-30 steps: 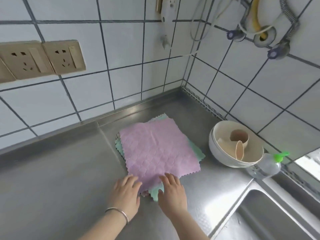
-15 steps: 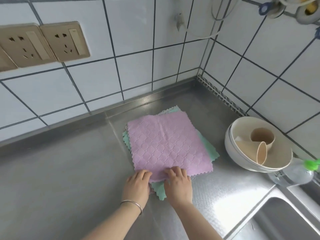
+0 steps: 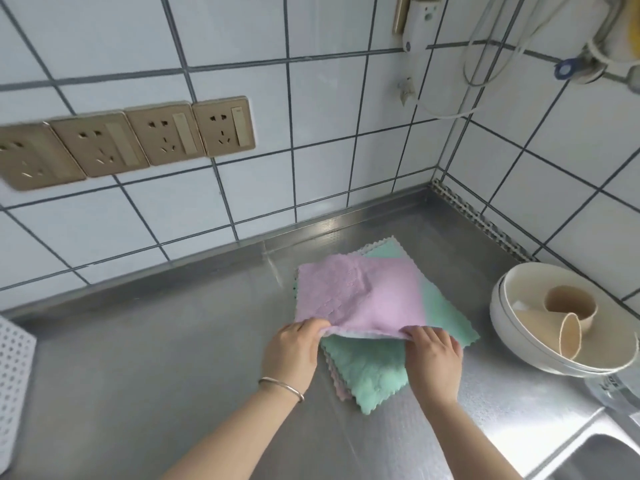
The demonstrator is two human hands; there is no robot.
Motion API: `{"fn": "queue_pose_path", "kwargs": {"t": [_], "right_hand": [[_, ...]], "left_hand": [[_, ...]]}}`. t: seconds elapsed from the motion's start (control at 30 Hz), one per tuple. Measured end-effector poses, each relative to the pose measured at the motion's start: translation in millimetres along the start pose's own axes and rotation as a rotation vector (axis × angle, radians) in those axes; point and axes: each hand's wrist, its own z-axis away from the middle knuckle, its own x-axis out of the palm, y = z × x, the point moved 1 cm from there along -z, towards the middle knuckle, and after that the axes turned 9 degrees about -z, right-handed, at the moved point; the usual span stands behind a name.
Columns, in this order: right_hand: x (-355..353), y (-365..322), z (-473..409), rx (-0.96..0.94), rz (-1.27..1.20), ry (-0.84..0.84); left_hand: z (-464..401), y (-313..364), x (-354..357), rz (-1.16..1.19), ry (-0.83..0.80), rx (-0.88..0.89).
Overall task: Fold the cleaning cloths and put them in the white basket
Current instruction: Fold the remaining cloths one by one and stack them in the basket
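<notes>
1. We have our left hand [image 3: 294,348] and right hand [image 3: 433,351] each pinching one near corner of the pink cloth [image 3: 360,299]. The near edge is lifted off the pile, while the far half lies flat on it.

2. The relation that matters: the held edge runs left to right between our two hands, and the rest of the cloth stretches straight away from us toward the tiled wall [image 3: 242,81]. A fold would mean carrying the near edge forward onto the far edge.

3. Neither hand is nearer; they sit level, one at each corner, so we judge the fold should stay even if both travel together.

4. Beneath the pink cloth lies a green cloth [image 3: 370,372], turned at a slight angle, with more edges showing under it. How many are stacked we cannot tell.

5. Open room: bare steel counter [image 3: 138,375] spreads to our left and toward us. On our right the stacked bowls [image 3: 519,344] holding paper cups stand close to the pile, and the sink [image 3: 602,459] drops away at the near right.

6. The white basket [image 3: 14,368] shows only as a perforated edge at the far left, well apart from the cloths. Reaching it means crossing the open counter, likely with the left hand leading.
</notes>
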Motion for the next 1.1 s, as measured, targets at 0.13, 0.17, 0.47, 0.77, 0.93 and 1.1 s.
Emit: {"fn": "queue_pose_path", "kwargs": {"t": [0.13,0.17,0.47,0.77,0.93,1.1], "right_hand": [[-47.4,-25.4,-27.1,-0.111,-0.082,0.055],[-56.8,-36.0,-32.4,-0.125,-0.126,0.02],[-105.7,-169.9,-34.1,-0.165,-0.406,-0.518],[-54.8,-273.4,-23.5,-0.101,-0.37,-0.645],[-50.8,-316.5,-14.5,-0.217,-0.421,-0.409],[-58.6,-315.9,-4.1,-0.296,-0.531,-0.27]], "left_hand": [[-11.9,-36.1,-69.2,0.005,0.083,0.017],[-11.6,-47.9,-84.6,0.023,0.082,0.025],[24.5,-141.4,-222.4,0.165,0.041,-0.112],[54.9,-238.8,-269.3,0.012,-0.238,-0.368],[53.7,-252.0,-295.4,-0.121,-0.06,-0.347],[79.5,-249.9,-310.6,-0.131,0.115,-0.285]]}}
